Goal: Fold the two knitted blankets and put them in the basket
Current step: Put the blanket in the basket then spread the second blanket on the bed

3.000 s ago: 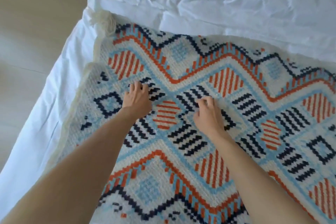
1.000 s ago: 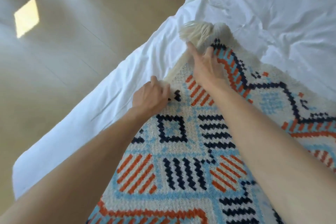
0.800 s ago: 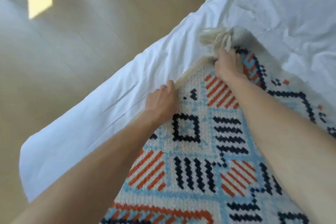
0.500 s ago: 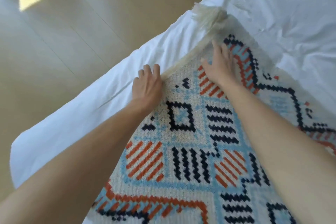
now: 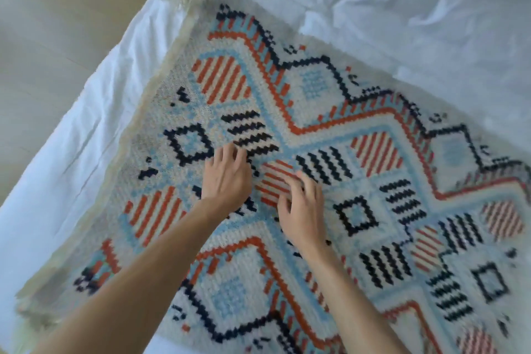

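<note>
Grip released: left hand and right hand rest palm-down (fingers loose) on the blanket.

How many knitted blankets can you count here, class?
1. The patterned blanket lies spread on the white bedsheet, under the left hand and right hand. Another may be out of view.
</note>
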`<state>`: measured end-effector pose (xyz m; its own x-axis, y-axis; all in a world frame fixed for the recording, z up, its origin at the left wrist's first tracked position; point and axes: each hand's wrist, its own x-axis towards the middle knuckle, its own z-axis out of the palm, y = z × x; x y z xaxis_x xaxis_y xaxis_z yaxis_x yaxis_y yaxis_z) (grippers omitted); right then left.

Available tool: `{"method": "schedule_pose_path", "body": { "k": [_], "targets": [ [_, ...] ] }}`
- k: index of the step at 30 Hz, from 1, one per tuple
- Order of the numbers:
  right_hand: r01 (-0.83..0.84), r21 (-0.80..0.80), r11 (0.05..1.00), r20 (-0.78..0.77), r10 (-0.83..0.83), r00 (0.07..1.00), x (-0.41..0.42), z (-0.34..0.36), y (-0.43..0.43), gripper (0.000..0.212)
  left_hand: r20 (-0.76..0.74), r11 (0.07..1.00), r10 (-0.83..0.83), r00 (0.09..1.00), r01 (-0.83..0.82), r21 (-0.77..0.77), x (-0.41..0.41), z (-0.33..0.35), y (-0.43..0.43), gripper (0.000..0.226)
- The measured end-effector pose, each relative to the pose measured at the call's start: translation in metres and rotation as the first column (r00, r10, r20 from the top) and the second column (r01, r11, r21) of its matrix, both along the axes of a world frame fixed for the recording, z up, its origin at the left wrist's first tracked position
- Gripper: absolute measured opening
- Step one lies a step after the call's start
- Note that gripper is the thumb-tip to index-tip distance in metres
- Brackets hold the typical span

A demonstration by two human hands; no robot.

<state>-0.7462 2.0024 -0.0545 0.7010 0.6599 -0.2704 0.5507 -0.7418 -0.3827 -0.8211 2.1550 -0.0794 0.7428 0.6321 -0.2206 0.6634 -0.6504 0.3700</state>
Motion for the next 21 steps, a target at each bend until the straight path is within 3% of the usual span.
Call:
{"method": "schedule_pose_path", "body": {
  "k": [4, 9, 15, 21],
  "targets": [
    [0.198, -0.045, 0.979, -0.043, -0.2, 0.979, -0.01, 0.011, -0.085, 0.031, -0.084, 0.996, -0.078, 0.993, 0.074, -0.05, 0.005, 0.017, -0.063, 0.034],
    [0.352, -0.037, 0.935, -0.046, -0.353, 0.934, -0.018, 0.025, -0.2, 0.026, -0.185, 0.943, -0.332, 0.925, 0.323, -0.077, 0.011, 0.034, -0.163, 0.039],
    [0.486, -0.08, 0.87, -0.061, -0.491, 0.869, -0.022, 0.036, -0.361, 0.015, -0.259, 0.912, -0.388, 0.884, 0.329, -0.246, 0.037, 0.052, -0.308, 0.009],
    [0.609, -0.127, 0.783, -0.056, -0.618, 0.784, -0.015, 0.032, -0.511, 0.015, -0.277, 0.864, -0.48, 0.832, 0.395, -0.313, 0.061, 0.049, -0.449, 0.017]
  ]
}}
